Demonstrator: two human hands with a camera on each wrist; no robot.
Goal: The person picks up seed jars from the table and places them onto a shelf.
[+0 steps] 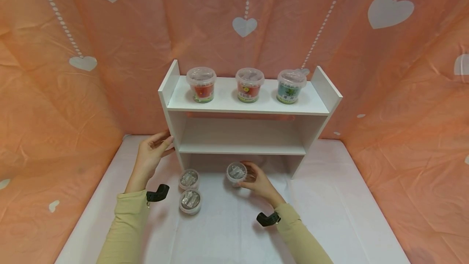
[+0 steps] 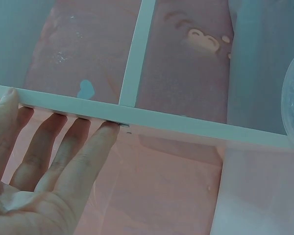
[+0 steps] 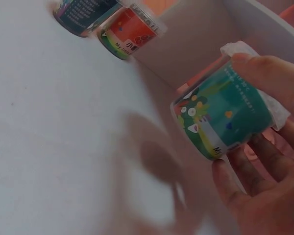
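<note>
My right hand [image 1: 258,181] grips a small clear-lidded plastic tub [image 1: 236,172] in front of the shelf's lower opening. The right wrist view shows this tub [image 3: 225,110] with a teal-green printed label, tilted, and thumb and fingers round it. Its shadow falls on the tabletop beside it. At the left, my left hand [image 1: 150,154] touches the outer side of the white shelf [image 1: 243,149]. Its fingers [image 2: 83,161] are extended against the side panel, the thumb near the panel's edge. Two more lidded tubs stand on the table: one [image 1: 189,179] by the shelf, another [image 1: 190,201] nearer me.
Three lidded tubs stand on the top board: a red one [image 1: 203,91] at left, a red-and-yellow one [image 1: 248,91] in the middle, a green-blue one [image 1: 288,92] at right. A white cloth [image 1: 329,211] covers the table. Orange curtains [image 1: 395,105] with hearts surround it.
</note>
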